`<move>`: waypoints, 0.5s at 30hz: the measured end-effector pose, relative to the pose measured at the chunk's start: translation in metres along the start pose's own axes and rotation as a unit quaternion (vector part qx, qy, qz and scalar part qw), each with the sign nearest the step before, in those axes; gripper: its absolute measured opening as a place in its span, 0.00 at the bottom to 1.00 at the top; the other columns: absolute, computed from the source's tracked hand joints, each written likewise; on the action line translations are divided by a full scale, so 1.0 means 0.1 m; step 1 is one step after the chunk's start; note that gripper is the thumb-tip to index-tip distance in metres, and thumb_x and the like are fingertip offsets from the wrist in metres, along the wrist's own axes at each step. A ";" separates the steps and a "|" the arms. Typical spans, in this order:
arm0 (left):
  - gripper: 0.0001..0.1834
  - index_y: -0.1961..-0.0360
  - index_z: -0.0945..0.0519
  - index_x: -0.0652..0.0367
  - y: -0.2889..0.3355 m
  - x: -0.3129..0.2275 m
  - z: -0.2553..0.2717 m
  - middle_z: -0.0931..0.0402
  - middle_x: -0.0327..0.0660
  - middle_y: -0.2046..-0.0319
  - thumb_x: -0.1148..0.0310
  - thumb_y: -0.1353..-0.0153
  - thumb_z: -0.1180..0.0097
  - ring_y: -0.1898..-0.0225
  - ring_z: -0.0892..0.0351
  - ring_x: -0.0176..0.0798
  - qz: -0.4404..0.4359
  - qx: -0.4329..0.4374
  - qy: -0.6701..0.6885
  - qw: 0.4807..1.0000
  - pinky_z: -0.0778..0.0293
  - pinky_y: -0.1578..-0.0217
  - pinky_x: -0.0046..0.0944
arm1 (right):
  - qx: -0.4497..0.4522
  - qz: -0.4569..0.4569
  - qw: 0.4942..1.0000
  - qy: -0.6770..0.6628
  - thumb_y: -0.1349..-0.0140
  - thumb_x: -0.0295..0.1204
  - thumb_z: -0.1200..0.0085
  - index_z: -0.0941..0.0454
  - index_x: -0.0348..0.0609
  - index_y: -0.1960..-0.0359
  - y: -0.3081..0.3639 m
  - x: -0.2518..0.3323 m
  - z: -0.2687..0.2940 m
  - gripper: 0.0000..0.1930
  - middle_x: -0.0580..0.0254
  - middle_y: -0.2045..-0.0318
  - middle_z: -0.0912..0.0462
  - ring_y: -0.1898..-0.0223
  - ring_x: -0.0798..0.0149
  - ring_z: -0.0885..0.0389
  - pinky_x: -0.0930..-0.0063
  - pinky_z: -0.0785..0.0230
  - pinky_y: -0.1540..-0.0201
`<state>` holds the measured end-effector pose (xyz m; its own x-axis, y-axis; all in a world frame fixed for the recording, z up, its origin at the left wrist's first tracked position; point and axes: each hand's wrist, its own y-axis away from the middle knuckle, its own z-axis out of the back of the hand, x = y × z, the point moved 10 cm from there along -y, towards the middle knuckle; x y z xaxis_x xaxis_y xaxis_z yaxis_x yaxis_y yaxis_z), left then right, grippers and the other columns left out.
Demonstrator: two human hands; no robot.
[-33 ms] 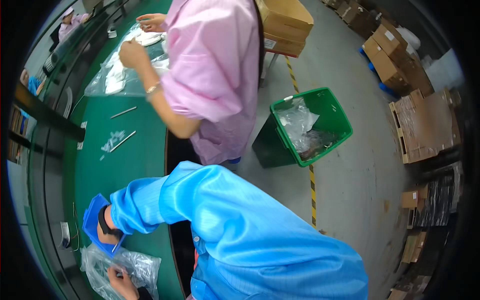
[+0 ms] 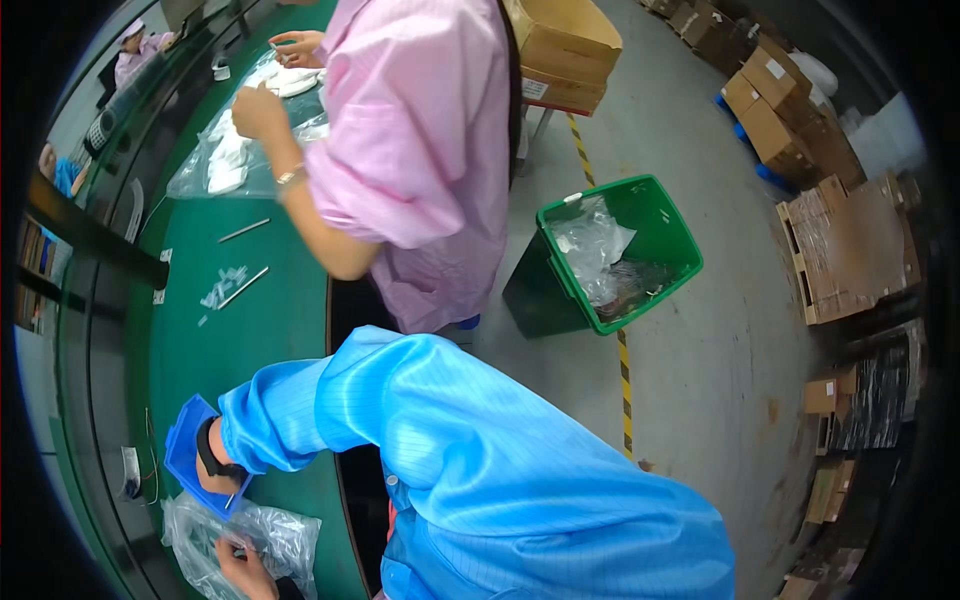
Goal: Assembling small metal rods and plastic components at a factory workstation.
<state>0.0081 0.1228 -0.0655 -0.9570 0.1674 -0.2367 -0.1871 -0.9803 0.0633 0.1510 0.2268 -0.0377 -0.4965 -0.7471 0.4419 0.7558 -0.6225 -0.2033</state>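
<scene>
My right hand (image 2: 217,476), with a black strap at its wrist, reaches down into a blue plastic bin (image 2: 187,428) on the green bench. Its fingers are hidden by the bin wall and the hand itself. A short metal rod (image 2: 231,500) shows beside it at the bin's near edge. My left hand (image 2: 247,570) lies over a clear plastic bag (image 2: 290,532) just nearer than the bin. Its thumb and fingers are bent together in a pinch; what lies between them is too small to make out.
Farther up the green bench (image 2: 270,330) lie two metal rods (image 2: 244,288) and small clear pieces (image 2: 222,290). A co-worker in pink (image 2: 420,170) handles white items (image 2: 232,160) on plastic sheeting. A green waste bin (image 2: 560,290) and a carton (image 2: 565,45) stand right.
The co-worker's arm has shifted slightly left. My two hands keep nearly the same places at the blue bin and the bag.
</scene>
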 end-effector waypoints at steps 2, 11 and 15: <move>0.20 0.48 0.28 0.57 0.10 -0.12 0.12 0.24 0.42 0.70 0.61 0.38 0.42 0.73 0.26 0.43 -0.048 -0.044 -0.014 0.998 0.28 0.72 0.40 | 0.003 -0.059 0.993 0.104 0.59 0.36 0.41 0.15 0.47 0.65 0.42 0.24 0.51 0.17 0.60 0.66 0.16 0.61 0.54 0.18 0.61 0.26 0.61; 0.07 0.66 0.24 0.62 0.71 -0.38 0.71 0.26 0.44 0.68 0.77 0.48 0.42 0.66 0.25 0.43 0.007 -0.230 0.247 0.941 0.28 0.64 0.40 | 0.176 0.067 0.977 0.104 0.44 0.33 0.47 0.25 0.43 0.57 0.37 -0.32 -0.30 0.13 0.47 0.68 0.19 0.67 0.53 0.21 0.60 0.29 0.63; 0.10 0.63 0.23 0.61 1.26 -0.65 0.98 0.27 0.45 0.67 0.75 0.48 0.45 0.63 0.26 0.48 -0.023 -0.336 0.406 0.849 0.29 0.62 0.43 | 0.039 0.132 0.982 0.127 0.35 0.29 0.53 0.25 0.32 0.55 0.44 0.52 0.57 0.13 0.42 0.63 0.21 0.65 0.49 0.22 0.63 0.29 0.62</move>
<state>0.0252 -0.0013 0.0534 -0.4322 0.3465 -0.8326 0.2107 -0.8589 -0.4668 0.1825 0.1736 0.0259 -0.3618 -0.9203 0.1487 0.8978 -0.3869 -0.2102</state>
